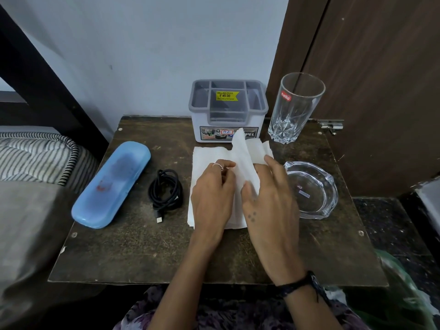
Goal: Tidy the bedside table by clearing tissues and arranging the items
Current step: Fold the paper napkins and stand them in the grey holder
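Note:
A white tissue (pixel 247 148) lies spread in the middle of the dark wooden bedside table (pixel 133 253). My left hand (pixel 212 198) rests on its left part, with thumb and fingers pinching a fold at the top. My right hand (pixel 269 198) lifts the tissue's right side, and the paper runs up between its thumb and fingers. A blue glasses case (pixel 112 184) lies at an angle on the left. Beside it sits a coiled black cable (pixel 165 192). A grey organiser box (pixel 228 110) stands at the back. A tall glass tumbler (pixel 294 108) stands back right, and a clear glass ashtray (pixel 314 191) is right of my hands.
A bed with striped bedding (pixel 35 158) borders the table on the left. A brown wooden door (pixel 371 79) with a metal latch (pixel 331 126) stands behind on the right. A green plastic bag (pixel 404 294) sits low at the right, below the table's edge.

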The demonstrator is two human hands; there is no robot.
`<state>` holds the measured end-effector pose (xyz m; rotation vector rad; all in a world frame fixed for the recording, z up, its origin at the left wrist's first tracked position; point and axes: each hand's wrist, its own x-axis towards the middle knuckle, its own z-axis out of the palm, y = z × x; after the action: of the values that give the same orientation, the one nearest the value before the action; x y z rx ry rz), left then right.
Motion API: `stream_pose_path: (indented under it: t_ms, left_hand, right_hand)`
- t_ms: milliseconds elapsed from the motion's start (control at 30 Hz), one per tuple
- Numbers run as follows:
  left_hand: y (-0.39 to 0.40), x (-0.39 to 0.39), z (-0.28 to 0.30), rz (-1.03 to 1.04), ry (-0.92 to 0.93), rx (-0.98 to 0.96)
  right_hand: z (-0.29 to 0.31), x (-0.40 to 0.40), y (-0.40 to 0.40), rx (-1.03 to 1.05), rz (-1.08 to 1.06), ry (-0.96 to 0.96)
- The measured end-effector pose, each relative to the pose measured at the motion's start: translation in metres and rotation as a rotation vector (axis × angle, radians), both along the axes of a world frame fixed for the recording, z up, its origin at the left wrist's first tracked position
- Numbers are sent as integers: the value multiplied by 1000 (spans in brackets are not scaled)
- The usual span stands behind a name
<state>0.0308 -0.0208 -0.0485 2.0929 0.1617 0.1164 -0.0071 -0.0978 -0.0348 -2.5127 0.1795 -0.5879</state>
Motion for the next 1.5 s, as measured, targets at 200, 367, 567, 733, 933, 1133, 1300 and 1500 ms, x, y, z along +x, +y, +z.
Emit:
stream_pose_path:
  t_ms: [200,367,567,733,933,1133,1300,1500]
  left_hand:
    - [1,1,0,-9,8,25]
    - [2,1,-1,-10,4,34]
    - [2,2,-2,-18,2,36]
    - [2,3,-3,-11,7,28]
    - [2,3,-4,-11,-13,24]
    - [3,3,-2,-14,0,50]
    - [2,3,-2,-15,10,99]
    - [2,2,-1,-19,17,87]
  right_hand:
    - [3,0,-1,138,66,-91]
    - [1,1,-3,27,64,-82]
    - [2,-1,-3,19,78,-85]
    - [6,-2,0,29,108,-91]
    - [13,-4,1,195,88,-50]
    - [11,-2,-4,105,52,24]
    - [6,-2,-3,34,23,65]
    - [5,-1,-3,8,7,68]
